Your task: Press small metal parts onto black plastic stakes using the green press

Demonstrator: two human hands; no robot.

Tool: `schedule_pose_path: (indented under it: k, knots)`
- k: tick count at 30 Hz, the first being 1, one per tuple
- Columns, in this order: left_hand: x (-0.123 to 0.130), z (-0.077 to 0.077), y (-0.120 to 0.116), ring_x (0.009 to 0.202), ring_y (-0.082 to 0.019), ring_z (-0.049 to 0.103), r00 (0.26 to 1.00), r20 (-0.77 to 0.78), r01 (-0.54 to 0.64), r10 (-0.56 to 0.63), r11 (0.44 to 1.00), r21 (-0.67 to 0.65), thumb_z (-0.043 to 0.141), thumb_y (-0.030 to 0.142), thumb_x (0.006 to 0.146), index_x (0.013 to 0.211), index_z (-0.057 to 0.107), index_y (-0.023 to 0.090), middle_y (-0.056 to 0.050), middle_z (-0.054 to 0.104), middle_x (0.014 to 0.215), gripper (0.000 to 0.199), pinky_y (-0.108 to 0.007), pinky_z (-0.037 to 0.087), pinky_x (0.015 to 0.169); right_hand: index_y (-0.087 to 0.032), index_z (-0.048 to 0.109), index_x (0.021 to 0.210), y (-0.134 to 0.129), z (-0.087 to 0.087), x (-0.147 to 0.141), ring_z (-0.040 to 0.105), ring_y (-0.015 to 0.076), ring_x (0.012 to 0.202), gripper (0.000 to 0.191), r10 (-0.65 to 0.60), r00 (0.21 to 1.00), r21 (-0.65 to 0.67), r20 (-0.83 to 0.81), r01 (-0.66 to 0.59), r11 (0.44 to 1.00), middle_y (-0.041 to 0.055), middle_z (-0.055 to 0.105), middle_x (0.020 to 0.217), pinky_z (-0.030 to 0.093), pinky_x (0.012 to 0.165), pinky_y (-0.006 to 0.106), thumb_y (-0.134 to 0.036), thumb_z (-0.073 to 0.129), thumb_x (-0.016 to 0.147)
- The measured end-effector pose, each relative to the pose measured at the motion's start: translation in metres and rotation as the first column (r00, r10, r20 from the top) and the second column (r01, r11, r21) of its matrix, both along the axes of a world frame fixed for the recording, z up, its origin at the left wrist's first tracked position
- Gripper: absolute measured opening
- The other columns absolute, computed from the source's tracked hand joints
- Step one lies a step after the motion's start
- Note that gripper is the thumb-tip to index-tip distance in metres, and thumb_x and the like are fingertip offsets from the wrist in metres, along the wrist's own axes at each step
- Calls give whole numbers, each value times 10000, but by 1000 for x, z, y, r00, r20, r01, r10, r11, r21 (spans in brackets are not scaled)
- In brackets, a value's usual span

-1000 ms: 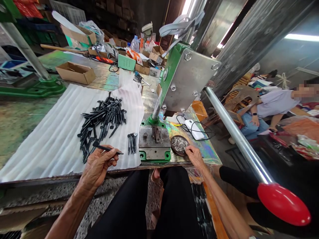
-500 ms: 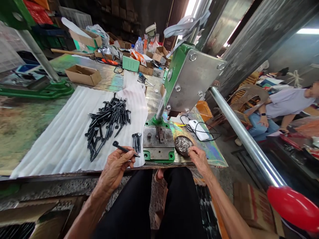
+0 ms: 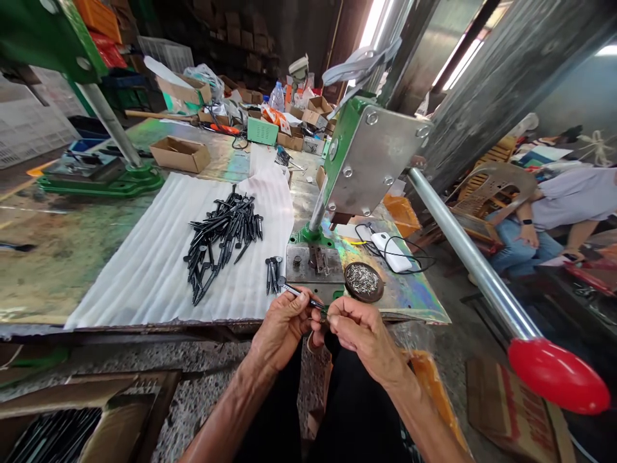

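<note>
My left hand (image 3: 284,325) pinches a black stake (image 3: 290,289) with a flat round head, holding it in front of the press base. Close beside the stake's pointed end, my right hand (image 3: 361,331) has thumb and forefinger pressed together; whatever is between them is too small to name. Behind my hands stands a green hand press (image 3: 357,157) with a steel block (image 3: 313,262) on its base. To the right of that block sits a round dish (image 3: 380,292) of small shiny metal pins (image 3: 361,279). A few black stakes (image 3: 272,273) lie left of the base.
A heap of black stakes (image 3: 224,235) covers part of a white foam sheet (image 3: 144,257). The press lever with its red knob (image 3: 559,376) slants down at the right. A white power bank (image 3: 391,252) with a cable lies behind the dish. Someone sits at far right.
My right hand has left the dish and come left to the stake's tip. My left hand has moved right with the stake, bringing both hands together. The view has shifted slightly.
</note>
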State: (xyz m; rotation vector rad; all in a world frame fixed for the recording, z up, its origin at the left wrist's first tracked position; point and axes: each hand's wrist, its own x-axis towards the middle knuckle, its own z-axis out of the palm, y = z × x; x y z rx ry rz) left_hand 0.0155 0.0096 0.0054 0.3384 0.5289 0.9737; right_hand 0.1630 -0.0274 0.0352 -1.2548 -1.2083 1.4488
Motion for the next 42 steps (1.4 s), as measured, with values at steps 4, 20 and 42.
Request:
schedule_pose_path:
  k: [4, 20, 42]
  knots:
    - [-1, -1, -2, 541, -104, 614, 998, 44, 34, -34, 999, -8, 819, 264, 643, 766, 605, 122, -39, 681, 742, 285, -192, 525, 481, -154, 545, 715, -3, 3, 0, 253, 50, 468, 155, 4, 999, -10, -46, -4, 1000, -42, 435, 614, 166, 425, 222, -282, 581, 795]
    - [-5, -8, -4, 582, -118, 634, 996, 54, 61, -64, 996, 61, 757, 256, 722, 842, 525, 150, -62, 691, 787, 282, -198, 533, 515, -152, 528, 717, -4, -1, 1, 250, 53, 481, 179, 29, 998, -15, -60, -30, 999, -45, 415, 612, 161, 435, 221, -290, 580, 819]
    - [-13, 3, 2, 621, -145, 637, 945, -326, 78, 34, 943, 325, 719, 341, 737, 848, 588, 141, -64, 681, 795, 263, -255, 531, 590, -154, 534, 640, 7, -15, -4, 247, 55, 465, 158, -81, 994, -137, -75, 71, 988, -49, 409, 565, 165, 424, 205, -264, 624, 710]
